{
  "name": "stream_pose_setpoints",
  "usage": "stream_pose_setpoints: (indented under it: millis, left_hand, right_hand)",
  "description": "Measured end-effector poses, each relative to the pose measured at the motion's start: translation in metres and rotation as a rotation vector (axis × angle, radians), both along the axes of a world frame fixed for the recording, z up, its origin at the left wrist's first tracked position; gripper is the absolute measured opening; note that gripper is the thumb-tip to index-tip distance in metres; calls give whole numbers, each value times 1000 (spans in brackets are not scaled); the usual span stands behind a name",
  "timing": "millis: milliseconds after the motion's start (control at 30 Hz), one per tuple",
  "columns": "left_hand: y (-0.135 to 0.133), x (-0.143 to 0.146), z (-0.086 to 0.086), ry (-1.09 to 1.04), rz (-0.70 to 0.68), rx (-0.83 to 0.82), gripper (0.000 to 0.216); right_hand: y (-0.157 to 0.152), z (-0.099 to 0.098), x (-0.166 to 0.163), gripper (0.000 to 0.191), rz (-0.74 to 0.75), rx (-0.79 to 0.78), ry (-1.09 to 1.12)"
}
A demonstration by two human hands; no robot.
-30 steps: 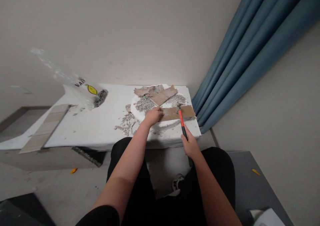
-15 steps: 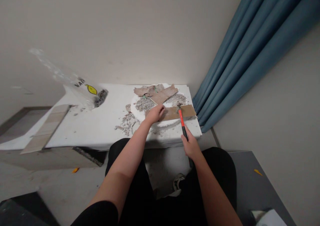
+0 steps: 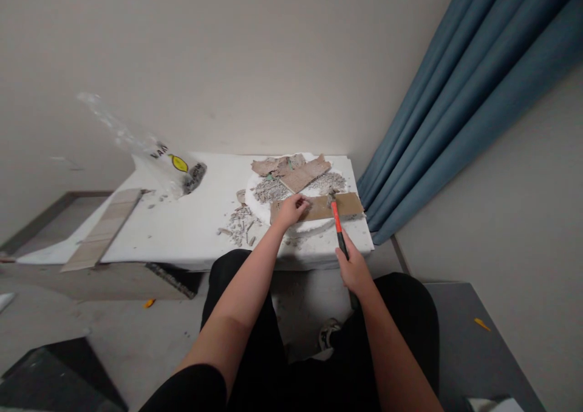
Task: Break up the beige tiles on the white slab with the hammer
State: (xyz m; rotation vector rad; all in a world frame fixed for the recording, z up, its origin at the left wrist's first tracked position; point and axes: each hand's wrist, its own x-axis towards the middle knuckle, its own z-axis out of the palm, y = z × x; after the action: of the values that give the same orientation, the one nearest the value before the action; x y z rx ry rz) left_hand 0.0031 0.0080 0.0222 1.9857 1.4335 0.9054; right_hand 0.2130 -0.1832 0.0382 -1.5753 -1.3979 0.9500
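My right hand (image 3: 355,271) is wrapped round the black grip of a hammer (image 3: 337,216) with a red and black handle. The hammer's head is at the surface of a flat brown strip (image 3: 350,204), right of its middle; whether it touches cannot be told. Over the left part of that strip is my left hand (image 3: 291,212), its fingers curled together, with anything between them too small to make out. Under the strip lies a round white slab (image 3: 257,209), bearing grey crumbled rubble (image 3: 269,189) and torn brown pieces (image 3: 306,173).
Loose fragments (image 3: 241,225) are scattered left of the slab on the white-covered table (image 3: 182,236). Farther left are a clear plastic bag (image 3: 159,166) with dark contents and a cardboard strip (image 3: 104,230). A blue curtain (image 3: 446,96) hangs at the right, beside a grey surface (image 3: 455,333).
The view has swung slightly left, so everything sits farther right. My left fingers look a little looser over the strip. The hammer stays low over the same area in my right hand.
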Motion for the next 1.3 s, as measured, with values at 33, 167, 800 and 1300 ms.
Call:
stream_pose_setpoints:
  millis: [33, 167, 800, 1300]
  left_hand:
    - [0, 1, 0, -15, 8, 5, 12]
    - [1, 2, -4, -14, 15, -3, 8]
    - [5, 5, -5, 28, 59, 32, 16]
    - [5, 6, -5, 42, -7, 67, 17]
  right_hand:
    - [0, -1, 0, 68, -4, 1, 1]
    - [1, -3, 1, 68, 6, 1, -2]
    - [1, -6, 0, 68, 8, 9, -20]
    - [0, 0, -1, 69, 7, -8, -13]
